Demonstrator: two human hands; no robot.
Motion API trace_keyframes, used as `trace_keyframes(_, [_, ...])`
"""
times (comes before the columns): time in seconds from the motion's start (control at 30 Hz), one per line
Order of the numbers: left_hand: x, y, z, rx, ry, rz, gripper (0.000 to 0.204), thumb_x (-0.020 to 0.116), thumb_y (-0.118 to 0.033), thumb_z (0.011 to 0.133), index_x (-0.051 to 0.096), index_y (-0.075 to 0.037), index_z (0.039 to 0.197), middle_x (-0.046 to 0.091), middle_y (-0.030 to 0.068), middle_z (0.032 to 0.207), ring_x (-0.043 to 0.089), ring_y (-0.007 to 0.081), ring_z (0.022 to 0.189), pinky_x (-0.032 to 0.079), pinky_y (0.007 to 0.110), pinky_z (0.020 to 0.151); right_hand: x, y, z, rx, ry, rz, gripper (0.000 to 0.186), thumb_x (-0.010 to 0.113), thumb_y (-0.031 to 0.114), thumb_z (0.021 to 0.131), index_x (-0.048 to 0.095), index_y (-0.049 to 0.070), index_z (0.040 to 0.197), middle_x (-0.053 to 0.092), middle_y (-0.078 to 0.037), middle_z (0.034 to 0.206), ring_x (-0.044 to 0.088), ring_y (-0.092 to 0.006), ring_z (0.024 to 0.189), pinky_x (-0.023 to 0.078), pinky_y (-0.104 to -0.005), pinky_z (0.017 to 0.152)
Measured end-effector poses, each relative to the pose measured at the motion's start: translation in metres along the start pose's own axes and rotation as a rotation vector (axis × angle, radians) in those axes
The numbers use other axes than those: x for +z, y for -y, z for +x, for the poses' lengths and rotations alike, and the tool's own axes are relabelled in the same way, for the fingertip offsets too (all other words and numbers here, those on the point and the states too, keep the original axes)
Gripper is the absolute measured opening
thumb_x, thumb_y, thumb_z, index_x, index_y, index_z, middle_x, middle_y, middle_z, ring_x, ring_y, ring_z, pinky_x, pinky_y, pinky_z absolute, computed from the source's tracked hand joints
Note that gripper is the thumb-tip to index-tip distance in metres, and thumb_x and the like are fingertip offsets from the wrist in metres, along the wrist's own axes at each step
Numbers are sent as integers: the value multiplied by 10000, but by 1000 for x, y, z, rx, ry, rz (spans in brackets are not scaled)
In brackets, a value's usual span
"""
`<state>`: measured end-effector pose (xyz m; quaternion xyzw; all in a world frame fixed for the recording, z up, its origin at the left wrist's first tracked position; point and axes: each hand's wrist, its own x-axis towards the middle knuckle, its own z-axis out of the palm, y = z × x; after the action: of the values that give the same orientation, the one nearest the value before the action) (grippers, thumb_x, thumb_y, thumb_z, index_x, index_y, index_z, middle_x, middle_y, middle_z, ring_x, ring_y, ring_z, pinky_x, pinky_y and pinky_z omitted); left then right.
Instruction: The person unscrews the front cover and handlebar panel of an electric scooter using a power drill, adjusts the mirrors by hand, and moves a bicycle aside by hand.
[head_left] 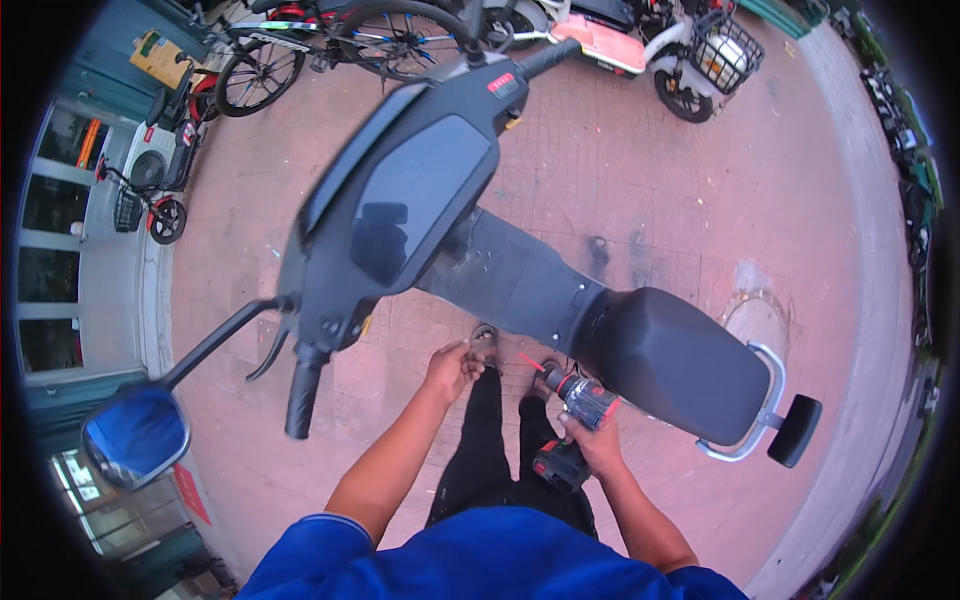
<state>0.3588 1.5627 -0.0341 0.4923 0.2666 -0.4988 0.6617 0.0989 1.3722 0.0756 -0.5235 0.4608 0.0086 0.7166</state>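
My right hand (599,446) grips a drill (586,400), seat (680,358) at two o'clock; can't tell if my left hand (453,371) holds anything.

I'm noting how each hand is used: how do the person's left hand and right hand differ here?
The left hand has bent fingers and no visible tool, while the right hand grips a cordless drill. In the picture, the left hand shows below the grey footboard, the right hand below the black seat. Both are bare.
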Motion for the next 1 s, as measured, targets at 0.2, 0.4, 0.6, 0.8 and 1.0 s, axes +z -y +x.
trace_keyframes(0.2, [-29,-9,187,-28,-210,218,246,518,-230,1109,633,-41,1217,732,90,977,712,205,807,579,362,710,21,-33,52,39,-92,19,217,831,56,877,658,59,1008,654,9,817,626,-95,688,510,-275,618])
trace_keyframes(0.4, [-12,-31,292,20,-365,281,265,573,-169,1074,589,-1,1279,719,148,1108,741,289,905,608,418,764,31,-64,83,38,-144,84,187,812,44,893,693,6,1032,733,-47,906,712,-131,782,586,-313,706])
trace_keyframes(0.6, [-19,-15,226,199,-419,726,441,644,-160,1026,567,42,1410,721,157,1129,726,247,949,586,371,813,31,-68,104,110,-153,134,211,812,55,899,694,3,1066,729,-44,932,704,-132,793,580,-307,696])
trace_keyframes(0.8, [71,-33,58,410,-184,1055,368,637,-121,1032,609,48,1357,745,151,1176,735,194,1020,568,304,881,23,-6,124,10,-161,240,172,770,41,922,657,33,1051,659,-3,845,633,-94,688,524,-273,635])
trace_keyframes(1.0, [159,-87,-60,757,-145,1221,239,646,-47,1008,693,30,1230,777,117,1101,735,178,1033,558,306,932,26,42,133,-275,-169,233,256,810,67,911,654,38,1111,669,-8,948,653,-95,777,548,-276,685])
